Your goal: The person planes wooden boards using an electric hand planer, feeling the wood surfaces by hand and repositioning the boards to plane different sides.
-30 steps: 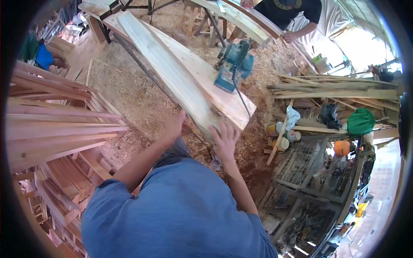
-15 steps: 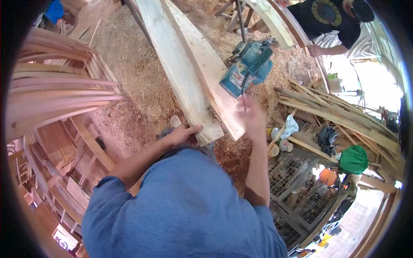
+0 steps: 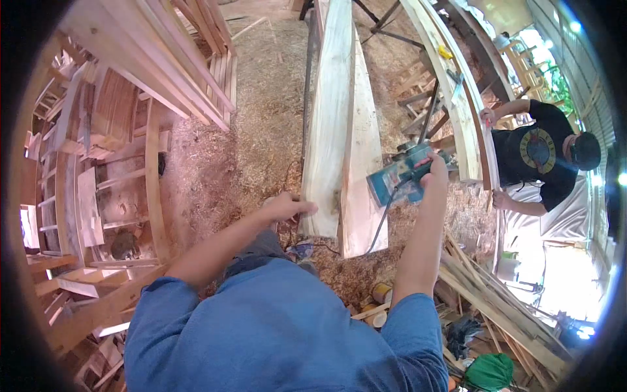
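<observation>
Two long pale planks stretch away from me, side by side. My left hand (image 3: 291, 207) is at the near left edge of the left plank (image 3: 328, 124), its thumb on top and its other fingers mostly hidden. A teal electric planer (image 3: 397, 181) sits over the right edge of the right plank (image 3: 363, 166). My right hand (image 3: 436, 172) is closed around the planer's handle. The planer's dark cord (image 3: 381, 228) runs down past the near end of the right plank.
A person in a black shirt (image 3: 532, 150) stands at the right, hands on a long curved board (image 3: 460, 124). Stacked timber (image 3: 150, 55) rises at the left. Scrap strips (image 3: 499, 310) and a green bag (image 3: 490, 371) lie at lower right. Shavings cover the floor (image 3: 261, 124).
The view has swung to the right, bringing more of the other person into sight. My right hand has moved from near the cord onto the planer's handle. My left hand stays at the plank.
</observation>
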A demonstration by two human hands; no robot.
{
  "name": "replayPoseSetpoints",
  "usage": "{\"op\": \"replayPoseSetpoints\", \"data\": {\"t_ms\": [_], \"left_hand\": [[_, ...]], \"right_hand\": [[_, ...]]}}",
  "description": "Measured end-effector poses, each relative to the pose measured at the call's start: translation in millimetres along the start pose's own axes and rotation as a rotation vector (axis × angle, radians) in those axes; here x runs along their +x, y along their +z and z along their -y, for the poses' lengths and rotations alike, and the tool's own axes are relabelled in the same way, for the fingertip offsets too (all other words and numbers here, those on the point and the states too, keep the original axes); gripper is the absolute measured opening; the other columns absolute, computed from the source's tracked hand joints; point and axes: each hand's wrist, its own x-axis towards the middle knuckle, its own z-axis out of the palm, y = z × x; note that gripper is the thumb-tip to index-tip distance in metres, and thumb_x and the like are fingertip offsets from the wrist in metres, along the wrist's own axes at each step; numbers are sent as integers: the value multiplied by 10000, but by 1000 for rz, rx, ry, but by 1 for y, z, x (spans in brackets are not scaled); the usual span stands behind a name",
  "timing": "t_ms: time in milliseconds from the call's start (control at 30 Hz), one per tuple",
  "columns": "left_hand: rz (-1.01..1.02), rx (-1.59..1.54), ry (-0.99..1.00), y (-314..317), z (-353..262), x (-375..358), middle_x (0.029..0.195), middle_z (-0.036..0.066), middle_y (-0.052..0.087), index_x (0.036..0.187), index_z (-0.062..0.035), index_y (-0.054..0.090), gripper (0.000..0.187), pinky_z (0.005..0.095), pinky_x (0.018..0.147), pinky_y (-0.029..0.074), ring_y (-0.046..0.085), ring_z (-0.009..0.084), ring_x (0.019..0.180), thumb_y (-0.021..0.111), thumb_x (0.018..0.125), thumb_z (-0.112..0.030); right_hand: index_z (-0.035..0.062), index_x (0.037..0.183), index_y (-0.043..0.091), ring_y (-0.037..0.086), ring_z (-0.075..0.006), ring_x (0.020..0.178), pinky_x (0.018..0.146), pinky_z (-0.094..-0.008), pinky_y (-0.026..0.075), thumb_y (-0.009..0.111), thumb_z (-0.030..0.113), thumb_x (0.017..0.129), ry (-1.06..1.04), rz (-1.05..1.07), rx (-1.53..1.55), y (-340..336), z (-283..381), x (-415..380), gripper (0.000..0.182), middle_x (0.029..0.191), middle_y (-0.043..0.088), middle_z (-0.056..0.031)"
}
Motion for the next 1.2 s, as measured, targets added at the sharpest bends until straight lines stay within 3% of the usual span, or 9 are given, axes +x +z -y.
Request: {"op": "replayPoseSetpoints", "data": {"t_ms": [67, 300, 533, 567, 633, 700, 833, 967, 1200], "left_hand": [[-9, -141, 54, 9, -8, 0, 1029, 151, 718, 1133, 47, 681, 581, 356, 797, 590, 714, 216, 865, 764, 873, -466], [79, 105, -6, 70, -15, -17, 751, 86, 698, 923, 10, 720, 598, 340, 656, 568, 696, 198, 673, 730, 863, -585], [227, 578, 75, 142, -31, -18, 670, 99, 667, 851, 9, 735, 747, 363, 625, 556, 675, 201, 605, 552, 913, -713], [234, 764, 185, 133, -71, -51, 700, 148, 686, 986, -11, 697, 543, 386, 592, 589, 717, 254, 615, 505, 1007, -519], [-236, 1023, 362, 127, -90, -57, 787, 179, 713, 967, -18, 712, 437, 445, 675, 586, 724, 332, 731, 513, 1011, -405], [-588, 836, 623, 149, -124, -85, 775, 201, 668, 861, -6, 705, 427, 488, 707, 538, 677, 373, 763, 575, 957, -401], [-145, 803, 1381, 240, -132, -79, 999, 192, 666, 933, -46, 703, 286, 480, 861, 503, 632, 368, 976, 682, 849, -318], [127, 1060, 1408, 314, -116, -45, 1185, 180, 641, 1111, 25, 658, 519, 463, 986, 468, 601, 345, 1137, 667, 882, -441], [480, 1233, 999, 322, -129, -35, 1172, 171, 661, 1117, 14, 675, 562, 464, 1005, 477, 605, 349, 1171, 561, 955, -512]], "right_hand": [[56, 803, 535, 508, -210, 522, 488, -401, 477, 611, 129, 926, -16, 164, -15, -19, 17, -17, 162, 618, 476, -59], [13, 1033, 628, 482, -131, 459, 425, -320, 411, 730, 152, 880, -49, 351, -184, -79, 42, -270, 230, 626, 491, -21], [-2, 912, 624, 503, -83, 471, 429, -258, 380, 827, 311, 837, -152, 264, -668, -135, 5, -381, 380, 647, 577, -18], [1, 907, 617, 505, -77, 478, 434, -251, 384, 811, 342, 854, -115, 286, -690, -146, -4, -387, 396, 644, 575, -11], [7, 891, 602, 510, -69, 490, 443, -240, 389, 769, 382, 892, -73, 347, -672, -166, -24, -395, 410, 634, 571, -3], [16, 887, 585, 511, -72, 494, 453, -230, 393, 640, 421, 982, -65, 441, -642, -184, -46, -402, 420, 623, 573, -13], [6, 947, 574, 503, -86, 488, 459, -242, 399, 458, 476, 1057, 105, 487, -419, -189, -68, -407, 496, 622, 567, -31], [6, 969, 545, 505, -90, 488, 458, -245, 399, 462, 508, 1050, 7, 525, -419, -180, -89, -408, 515, 613, 550, -28], [14, 963, 524, 498, -86, 479, 451, -243, 396, 442, 536, 1047, -37, 486, -474, -165, -90, -402, 535, 606, 537, -22]]}}
